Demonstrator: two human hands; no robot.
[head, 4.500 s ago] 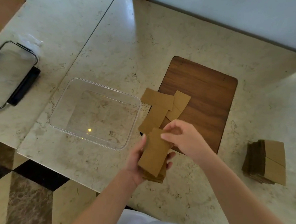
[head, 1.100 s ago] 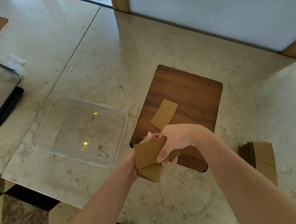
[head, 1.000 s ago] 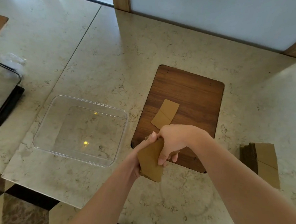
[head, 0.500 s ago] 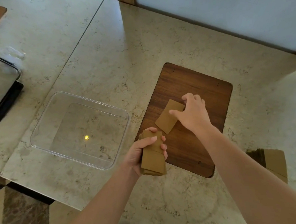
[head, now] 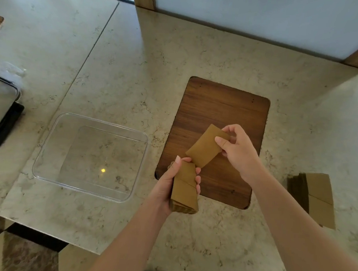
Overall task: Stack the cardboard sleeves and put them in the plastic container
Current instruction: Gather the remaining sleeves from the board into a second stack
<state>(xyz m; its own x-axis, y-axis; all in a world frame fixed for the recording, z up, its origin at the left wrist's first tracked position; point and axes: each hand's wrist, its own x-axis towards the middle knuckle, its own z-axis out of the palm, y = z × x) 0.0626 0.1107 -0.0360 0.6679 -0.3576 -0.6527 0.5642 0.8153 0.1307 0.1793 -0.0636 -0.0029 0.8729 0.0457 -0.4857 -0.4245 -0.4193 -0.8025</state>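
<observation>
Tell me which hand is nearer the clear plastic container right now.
Left. The left hand, gripping the stack of sleeves, is just right of the plastic container. The right hand holds a single sleeve farther right, over the wooden board.

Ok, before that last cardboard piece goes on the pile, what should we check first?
1. Right hand pinches the loose sleeve: ok.
2. Left hand grips the stack firmly: ok.
3. Loose sleeve lined up with the stack: not ok, it is tilted.
4. Wooden board has no sleeves left lying on it: ok.
5. Plastic container open and nothing inside: ok.
6. Second pile to the right counted in: cannot tell.
</observation>
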